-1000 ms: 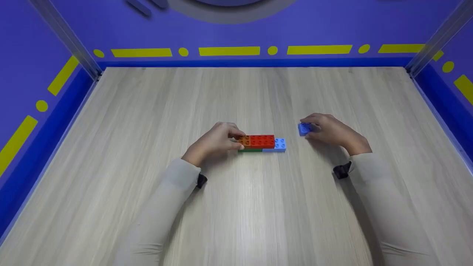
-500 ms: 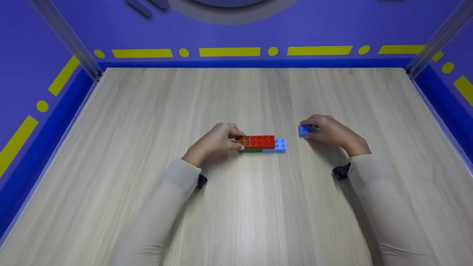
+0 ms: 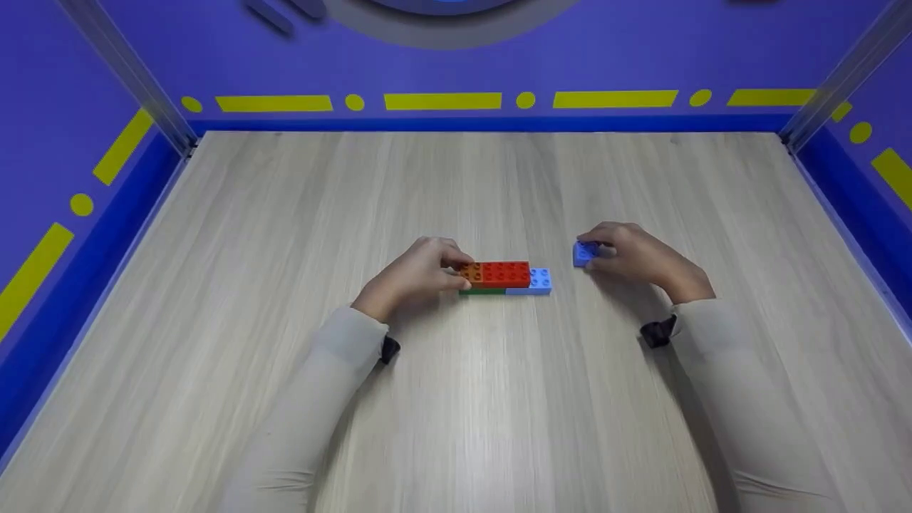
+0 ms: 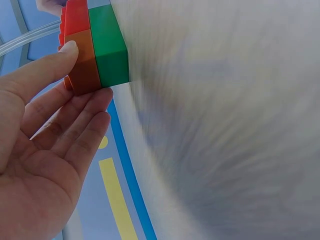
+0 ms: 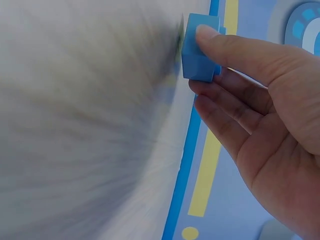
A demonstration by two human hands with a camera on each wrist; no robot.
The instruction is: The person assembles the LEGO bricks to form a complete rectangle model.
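Note:
In the head view, a two-layer row of toy building bricks lies mid-table. A red brick point(image 3: 506, 274) and an orange brick point(image 3: 471, 273) form its top layer, over a green brick point(image 3: 486, 291) and a light blue brick point(image 3: 540, 281) whose right-end studs show. My left hand point(image 3: 420, 271) pinches the orange brick at the row's left end; the left wrist view shows the thumb on the orange brick's point(image 4: 84, 67) side. To the row's right, apart from it, my right hand point(image 3: 638, 260) pinches a small blue brick point(image 3: 584, 254) between thumb and fingers, its studs facing up.
The bricks are on a wood-grain table point(image 3: 463, 427). Purple-blue panels point(image 3: 456, 68) with yellow markings enclose its back and both sides. Each wrist wears a black strap point(image 3: 658, 333).
The blue brick in my right hand has shifted very slightly left and nearer. My left hand and the row of bricks stay in place.

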